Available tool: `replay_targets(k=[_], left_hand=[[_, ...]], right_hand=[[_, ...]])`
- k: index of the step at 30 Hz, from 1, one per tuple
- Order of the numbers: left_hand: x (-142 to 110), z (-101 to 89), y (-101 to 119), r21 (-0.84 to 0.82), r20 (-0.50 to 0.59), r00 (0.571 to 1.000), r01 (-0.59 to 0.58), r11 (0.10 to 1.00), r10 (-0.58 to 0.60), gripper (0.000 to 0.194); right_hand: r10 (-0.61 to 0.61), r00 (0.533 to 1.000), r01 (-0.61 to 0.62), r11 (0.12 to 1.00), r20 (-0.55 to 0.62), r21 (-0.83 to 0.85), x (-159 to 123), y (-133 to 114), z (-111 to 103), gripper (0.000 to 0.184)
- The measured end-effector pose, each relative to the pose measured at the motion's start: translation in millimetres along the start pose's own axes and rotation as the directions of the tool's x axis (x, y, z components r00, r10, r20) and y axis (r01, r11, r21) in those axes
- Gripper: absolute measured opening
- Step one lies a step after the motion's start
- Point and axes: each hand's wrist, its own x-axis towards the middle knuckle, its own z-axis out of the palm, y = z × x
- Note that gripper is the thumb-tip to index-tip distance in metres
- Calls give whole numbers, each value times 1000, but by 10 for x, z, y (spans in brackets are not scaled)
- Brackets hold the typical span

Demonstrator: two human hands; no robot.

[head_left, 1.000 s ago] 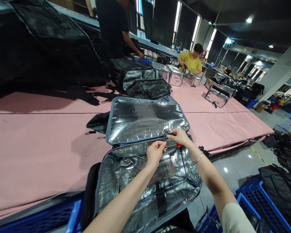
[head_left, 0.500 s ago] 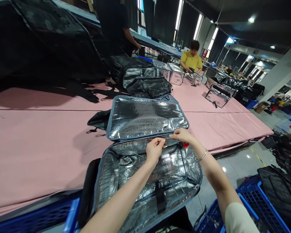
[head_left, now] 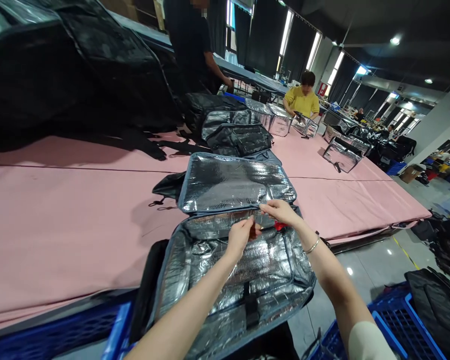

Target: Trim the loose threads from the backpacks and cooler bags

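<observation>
An insulated bag (head_left: 210, 320) with a silver foil lining and blue-grey edging lies open before me. Its foil-lined lid (head_left: 240, 182) is folded back onto the pink table. My left hand (head_left: 242, 237) is closed in a pinch over the inside, just below the hinge seam; whatever is between its fingertips is too small to make out. Close by on the right, my right hand (head_left: 281, 211) pinches at the hinge seam, its fingertips also hiding what they hold. A small red thing (head_left: 280, 225) shows under the right palm, its kind unclear.
Large black bags (head_left: 116, 75) are heaped at the left of the pink table (head_left: 78, 220). Beyond the lid lie dark bags (head_left: 242, 137) and silver boxes (head_left: 343, 152). Two people work farther back. Blue crates (head_left: 408, 320) stand on the floor at both sides.
The whole scene has shifted slightly right as the view turned. My left fingers have opened out a little from their pinch; my right hand stays at the seam.
</observation>
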Motion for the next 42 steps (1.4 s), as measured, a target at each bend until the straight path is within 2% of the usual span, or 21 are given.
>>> replay_targets(k=[4,6,8,13,19,23,27,29,35,42], left_hand=[[-26,-177,23,-91,-162,986,-47,995,31,43],[-58,-275,57,-147,-226,973,-85,985,50,47],[-98,-357,104,-193,-249,967,-105,976,54,49],[-141,-413,196,-265,-248,968,-94,960,26,43],[-140,-366,142,-255,-247,969,-83,963,18,31],[-191,-361,97,-183,-190,981,-59,981,24,24],[-249,-363,54,-127,-90,996,6,992,-17,15],[-275,-367,35,-136,-80,996,21,990,-32,17],[-258,-342,78,-283,-117,993,-16,959,-18,42],[-183,-298,71,-297,-146,989,-63,953,20,45]], right_hand=[[-78,992,56,975,-95,-214,147,-218,292,31],[-72,990,29,946,-121,-324,218,-298,417,24],[-40,991,-9,936,-131,-352,264,-340,491,20],[1,993,-50,918,-122,-394,266,-347,503,22],[9,995,-50,915,-103,-400,226,-351,477,22],[11,996,-42,926,-84,-376,236,-340,448,22],[23,997,-46,935,-68,-352,245,-333,427,23],[28,998,-48,938,-63,-342,241,-337,424,23],[34,998,-48,947,-52,-318,211,-354,416,22],[24,999,-32,963,-36,-268,178,-342,398,21]])
